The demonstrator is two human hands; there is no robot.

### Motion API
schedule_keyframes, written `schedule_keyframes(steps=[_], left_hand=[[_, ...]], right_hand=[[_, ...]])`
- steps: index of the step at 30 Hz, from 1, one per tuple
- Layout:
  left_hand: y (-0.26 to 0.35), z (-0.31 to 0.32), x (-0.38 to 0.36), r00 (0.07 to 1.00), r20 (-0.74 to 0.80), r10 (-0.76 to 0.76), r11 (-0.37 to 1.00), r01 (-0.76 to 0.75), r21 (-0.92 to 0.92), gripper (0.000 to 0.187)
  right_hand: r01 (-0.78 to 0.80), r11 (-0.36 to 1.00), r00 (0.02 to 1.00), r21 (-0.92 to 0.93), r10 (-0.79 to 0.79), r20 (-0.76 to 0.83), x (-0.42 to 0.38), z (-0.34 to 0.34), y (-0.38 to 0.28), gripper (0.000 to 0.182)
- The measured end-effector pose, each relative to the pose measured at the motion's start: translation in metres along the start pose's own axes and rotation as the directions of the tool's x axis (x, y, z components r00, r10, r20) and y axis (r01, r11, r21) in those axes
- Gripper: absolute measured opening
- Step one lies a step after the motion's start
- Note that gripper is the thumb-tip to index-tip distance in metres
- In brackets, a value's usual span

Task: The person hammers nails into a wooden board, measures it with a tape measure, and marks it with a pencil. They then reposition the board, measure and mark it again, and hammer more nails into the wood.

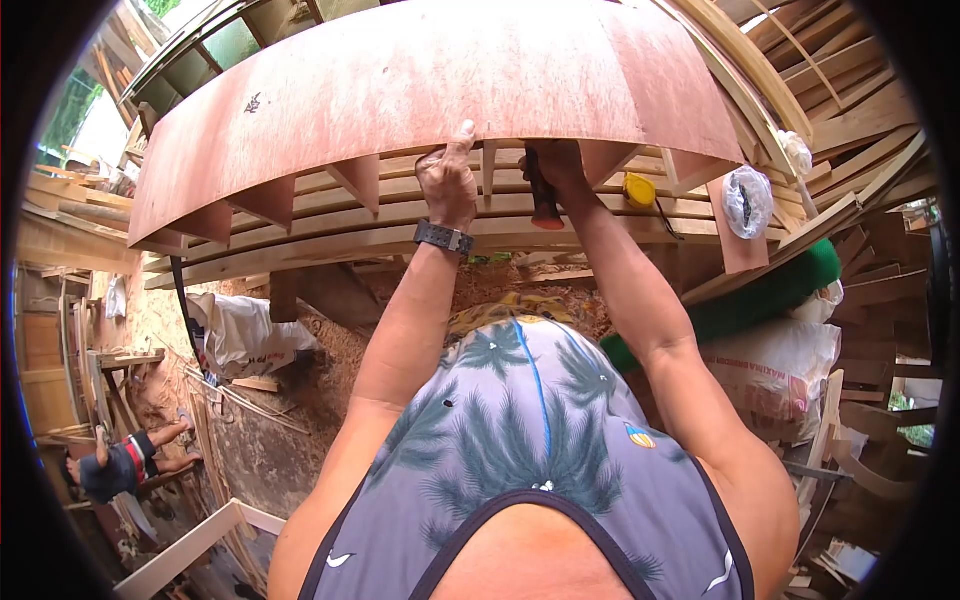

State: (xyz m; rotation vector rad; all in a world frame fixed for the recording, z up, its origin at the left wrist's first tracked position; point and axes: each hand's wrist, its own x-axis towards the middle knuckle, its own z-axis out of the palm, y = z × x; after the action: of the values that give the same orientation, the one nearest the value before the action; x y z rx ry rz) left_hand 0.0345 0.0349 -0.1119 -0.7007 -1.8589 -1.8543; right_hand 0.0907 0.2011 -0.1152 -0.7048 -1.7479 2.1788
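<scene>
A long plywood panel (420,75) with thin upright dividers (355,180) beneath it lies across wooden slats. My left hand (448,180) is closed on the panel's near edge, its thumb on the top face and its fingers curled under. Just to the right, my right hand (560,165) is wrapped around a tool with a black and red handle (543,200), below that same edge. The tool's working end is hidden under the panel. A yellow tape measure (639,190) rests on the slats right of my right hand.
A roll of clear tape (747,202) sits on a small plywood piece at the right. Below it lie a green roll (760,300) and a white sack (770,365). Stacked boards (850,90) fill the upper right. Another person (120,465) is at the lower left.
</scene>
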Motion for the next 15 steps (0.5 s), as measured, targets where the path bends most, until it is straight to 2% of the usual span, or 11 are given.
schedule_keyframes(steps=[1, 3, 4, 6, 7, 9, 10, 12, 13, 15], left_hand=[[0.004, -0.001, 0.001, 1.0, -0.004, 0.001, 1.0, -0.001, 0.002, 0.024], [0.011, -0.005, 0.001, 0.986, 0.047, -0.158, 0.979, 0.163, -0.12, 0.024], [0.009, -0.007, 0.0, 0.986, 0.048, -0.159, 0.979, 0.164, -0.121, 0.024], [0.009, -0.01, 0.002, 0.99, 0.115, -0.08, 0.993, 0.069, 0.101, 0.025], [0.011, -0.01, 0.002, 0.99, 0.112, -0.08, 0.992, 0.069, 0.101, 0.025], [0.016, -0.009, 0.002, 0.979, 0.086, -0.187, 0.981, 0.19, -0.029, 0.026], [0.012, -0.009, 0.001, 0.979, 0.087, -0.187, 0.981, 0.19, -0.029, 0.026], [0.006, -0.008, 0.001, 0.996, 0.067, -0.056, 0.998, 0.054, 0.041, 0.027], [0.007, -0.007, 0.001, 0.996, 0.066, -0.055, 0.998, 0.052, 0.04, 0.027], [0.011, -0.006, 0.0, 0.969, 0.073, -0.237, 0.945, 0.247, -0.217, 0.027]], right_hand=[[-0.018, 1.0, 1.0, 0.002, 0.018, -0.014, 0.001, 0.002, 0.001, 0.014], [-0.038, 0.999, 0.999, 0.003, 0.038, -0.028, 0.002, 0.003, 0.001, 0.012], [-0.052, 0.998, 0.998, -0.02, 0.052, -0.024, 0.001, 0.002, -0.001, 0.014], [-0.066, 0.997, 0.998, -0.044, 0.065, -0.021, -0.001, 0.001, -0.004, 0.017], [-0.039, 0.999, 0.999, -0.005, 0.039, -0.033, -0.003, 0.003, -0.004, 0.018], [-0.011, 0.999, 0.999, 0.035, 0.012, -0.042, -0.003, 0.005, -0.005, 0.018], [-0.016, 1.0, 0.999, 0.012, 0.016, -0.029, -0.002, 0.005, -0.005, 0.018], [-0.02, 1.0, 1.0, -0.012, 0.02, -0.019, -0.003, 0.004, -0.007, 0.018], [-0.025, 1.0, 0.999, -0.012, 0.025, -0.037, -0.004, 0.005, -0.009, 0.018], [-0.031, 0.999, 0.998, -0.013, 0.03, -0.05, -0.006, 0.007, -0.011, 0.018]])
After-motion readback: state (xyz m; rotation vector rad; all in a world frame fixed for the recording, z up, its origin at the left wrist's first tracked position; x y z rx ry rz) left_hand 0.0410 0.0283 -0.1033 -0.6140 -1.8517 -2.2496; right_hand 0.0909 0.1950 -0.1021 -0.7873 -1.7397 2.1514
